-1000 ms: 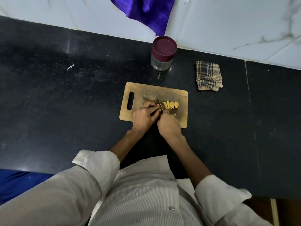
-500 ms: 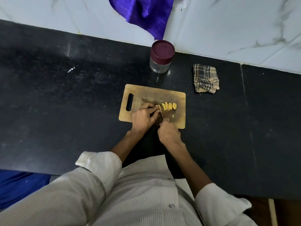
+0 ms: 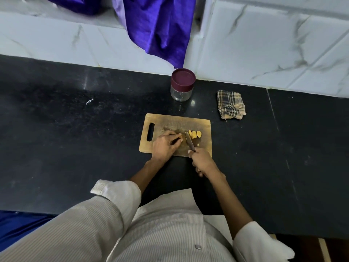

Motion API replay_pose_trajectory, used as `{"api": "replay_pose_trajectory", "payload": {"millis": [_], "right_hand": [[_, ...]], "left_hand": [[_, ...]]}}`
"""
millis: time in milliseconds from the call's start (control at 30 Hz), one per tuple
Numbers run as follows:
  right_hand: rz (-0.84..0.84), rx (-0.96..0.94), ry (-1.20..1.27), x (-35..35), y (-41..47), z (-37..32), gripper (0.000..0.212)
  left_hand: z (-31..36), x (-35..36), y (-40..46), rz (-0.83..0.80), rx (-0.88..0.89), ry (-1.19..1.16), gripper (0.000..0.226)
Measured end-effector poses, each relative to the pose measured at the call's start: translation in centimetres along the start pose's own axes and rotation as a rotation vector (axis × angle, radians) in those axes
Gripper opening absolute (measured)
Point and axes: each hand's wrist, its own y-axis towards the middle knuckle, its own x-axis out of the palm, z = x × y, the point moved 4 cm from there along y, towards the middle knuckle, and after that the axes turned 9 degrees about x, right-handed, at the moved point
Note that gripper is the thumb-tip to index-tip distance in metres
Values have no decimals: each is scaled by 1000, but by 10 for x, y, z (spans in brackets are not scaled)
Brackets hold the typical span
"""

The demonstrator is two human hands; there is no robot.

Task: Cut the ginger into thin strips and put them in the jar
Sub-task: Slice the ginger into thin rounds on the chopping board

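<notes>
Ginger (image 3: 180, 137) sits pinned under our left hand (image 3: 164, 145) fingers on the board (image 3: 175, 121); our right hand (image 3: 203, 161) grips the knife (image 3: 189, 142). Slices (image 3: 194, 134) lie beside the blade. Risk: blade nicks those close fingertips. Jar (image 3: 182, 85) stays lidded.

There is one view only, from a wide-angle camera worn on the person's head. It looks forward and steeply down over the shirt front (image 3: 162, 231) onto the dark surface (image 3: 75, 148), at arm's reach. The surface's far edge, where it meets the tiled wall (image 3: 264, 44), runs across the upper part of the picture; its near edge lies low, beside the body.
</notes>
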Motion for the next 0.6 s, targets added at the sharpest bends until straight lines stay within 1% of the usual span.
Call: {"api": "replay_pose_trajectory", "payload": {"millis": [100, 200, 267, 400, 500, 600], "right_hand": [[1, -6, 66, -5, 0, -3, 19], [-20, 22, 135, -8, 1, 5, 22], [-17, 17, 148, -9, -1, 10, 21], [8, -24, 49, -8, -4, 12, 25], [13, -56, -59, -6, -7, 12, 23], [2, -68, -118, -3, -9, 11, 24]], "left_hand": [[2, -2, 3, 16, 10, 19, 27], [5, -3, 3, 17, 17, 16, 27], [4, -4, 3, 20, 19, 16, 27], [3, -2, 2, 20, 22, 15, 27], [4, -2, 2, 31, 22, 20, 26], [3, -2, 2, 22, 20, 14, 28]]}}
